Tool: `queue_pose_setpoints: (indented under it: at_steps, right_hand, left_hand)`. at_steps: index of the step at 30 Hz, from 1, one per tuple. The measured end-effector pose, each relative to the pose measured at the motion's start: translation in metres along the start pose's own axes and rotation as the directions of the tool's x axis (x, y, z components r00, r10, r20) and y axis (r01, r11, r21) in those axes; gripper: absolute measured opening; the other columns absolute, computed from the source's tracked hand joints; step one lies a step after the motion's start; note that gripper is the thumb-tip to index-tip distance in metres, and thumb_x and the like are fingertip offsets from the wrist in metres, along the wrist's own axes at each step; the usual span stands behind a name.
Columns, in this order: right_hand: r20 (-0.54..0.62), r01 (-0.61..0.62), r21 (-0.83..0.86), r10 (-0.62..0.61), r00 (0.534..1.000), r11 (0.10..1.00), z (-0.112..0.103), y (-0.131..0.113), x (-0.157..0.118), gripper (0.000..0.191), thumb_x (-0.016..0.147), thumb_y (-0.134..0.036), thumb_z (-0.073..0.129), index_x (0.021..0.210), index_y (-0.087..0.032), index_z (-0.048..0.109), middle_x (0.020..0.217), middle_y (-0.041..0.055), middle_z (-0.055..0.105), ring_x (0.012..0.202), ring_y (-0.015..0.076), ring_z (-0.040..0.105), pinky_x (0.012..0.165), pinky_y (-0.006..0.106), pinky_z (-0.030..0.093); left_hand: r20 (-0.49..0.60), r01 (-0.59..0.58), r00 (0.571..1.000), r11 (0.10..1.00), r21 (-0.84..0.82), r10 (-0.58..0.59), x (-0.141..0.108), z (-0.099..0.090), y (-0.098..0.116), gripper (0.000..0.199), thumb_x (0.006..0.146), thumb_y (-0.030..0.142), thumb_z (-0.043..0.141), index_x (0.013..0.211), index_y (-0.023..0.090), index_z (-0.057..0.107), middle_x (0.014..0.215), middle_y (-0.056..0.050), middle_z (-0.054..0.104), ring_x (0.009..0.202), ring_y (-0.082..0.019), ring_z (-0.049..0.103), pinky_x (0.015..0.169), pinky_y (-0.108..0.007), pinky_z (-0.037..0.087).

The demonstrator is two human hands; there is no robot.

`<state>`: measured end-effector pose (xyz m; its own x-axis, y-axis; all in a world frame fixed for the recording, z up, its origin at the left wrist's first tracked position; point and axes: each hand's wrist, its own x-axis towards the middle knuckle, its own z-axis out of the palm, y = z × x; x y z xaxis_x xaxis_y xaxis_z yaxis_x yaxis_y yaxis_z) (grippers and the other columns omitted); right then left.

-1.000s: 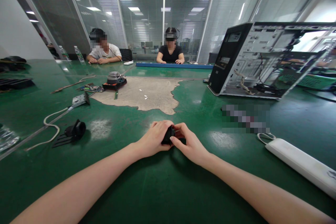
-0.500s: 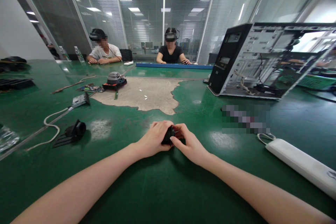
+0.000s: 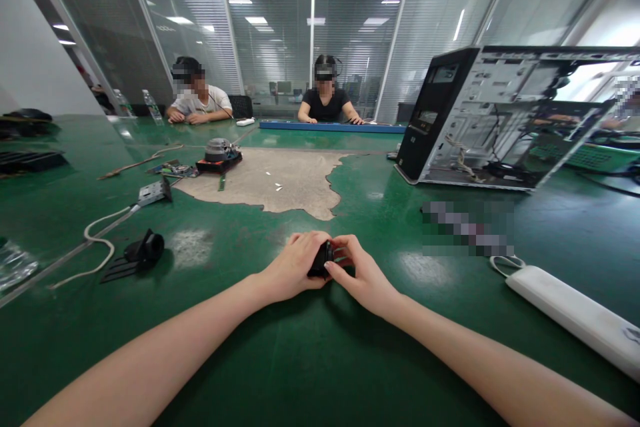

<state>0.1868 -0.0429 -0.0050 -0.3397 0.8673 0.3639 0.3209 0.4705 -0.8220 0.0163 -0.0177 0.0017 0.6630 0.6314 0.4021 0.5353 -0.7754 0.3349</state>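
Just below the middle of the head view, a small black object (image 3: 321,260) is held over the green table (image 3: 290,360). My left hand (image 3: 299,265) wraps round it from the left, thumb below and fingers over the top. From the right, my right hand (image 3: 357,273) grips its side, with the thumb on the near face and the fingers behind. Much of the object is hidden by the hands, so its kind cannot be told. A black plastic part with a round opening (image 3: 145,248) lies to the left.
An open computer case (image 3: 440,113) stands at right behind a white power strip (image 3: 570,310). At back left are a fan-like part (image 3: 219,150), a metal box (image 3: 154,192) and cables. Two people (image 3: 200,100) (image 3: 325,101) sit across the table. A clear plastic bottle (image 3: 15,263) is at far left.
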Motion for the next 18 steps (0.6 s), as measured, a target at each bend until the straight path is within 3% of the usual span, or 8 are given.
queue_pose_setpoints:
  at_steps: [3, 9, 13, 18]
  right_hand:
    - [0.047, -0.002, -0.014, 0.003, 0.999, 1.000, -0.0014, -0.0016, -0.0007, 0.022, 0.079, -0.018, 0.051, 0.101, -0.020, 0.044, 0.091, 0.0039, 0.056, 0.081, 0.0154, 0.058, 0.072, 0.033, 0.051]
    - [-0.040, 0.160, -0.154, -0.168, 0.985, 0.975, -0.0029, -0.0065, -0.0038, 0.018, 0.077, -0.017, 0.054, 0.094, -0.021, 0.049, 0.101, 0.0060, 0.049, 0.095, 0.0187, 0.051, 0.080, 0.035, 0.048]
    - [-0.058, 0.068, -0.052, -0.071, 0.996, 0.996, -0.0006, -0.0019, -0.0011, 0.019, 0.079, -0.019, 0.052, 0.097, -0.021, 0.046, 0.098, 0.0055, 0.051, 0.090, 0.0170, 0.054, 0.072, 0.031, 0.051]
    - [0.039, -0.045, 0.028, 0.044, 0.998, 0.999, -0.0012, -0.0003, 0.0006, 0.016, 0.081, -0.020, 0.049, 0.097, -0.019, 0.044, 0.087, 0.0030, 0.056, 0.079, 0.0146, 0.059, 0.071, 0.031, 0.051]
  left_hand:
    - [0.004, -0.001, 1.000, 1.000, -0.001, 0.001, -0.0006, 0.0001, -0.0008, 0.060, 0.064, 0.017, 0.062, 0.115, 0.022, 0.031, 0.112, -0.006, 0.050, 0.103, -0.024, 0.047, 0.088, -0.039, 0.032]
    - [-0.005, -0.018, 1.000, 1.000, -0.014, 0.018, -0.0009, 0.0000, -0.0020, 0.061, 0.064, 0.015, 0.061, 0.116, 0.022, 0.029, 0.116, -0.007, 0.048, 0.106, -0.024, 0.046, 0.089, -0.039, 0.032]
    - [-0.004, -0.011, 1.000, 1.000, -0.005, 0.011, -0.0004, 0.0005, -0.0012, 0.060, 0.065, 0.018, 0.062, 0.116, 0.022, 0.030, 0.114, -0.007, 0.050, 0.105, -0.024, 0.047, 0.088, -0.039, 0.032]
    - [-0.007, -0.002, 1.000, 1.000, -0.001, 0.002, -0.0002, -0.0004, 0.0004, 0.058, 0.066, 0.020, 0.062, 0.115, 0.022, 0.031, 0.112, -0.006, 0.051, 0.103, -0.024, 0.048, 0.087, -0.038, 0.033]
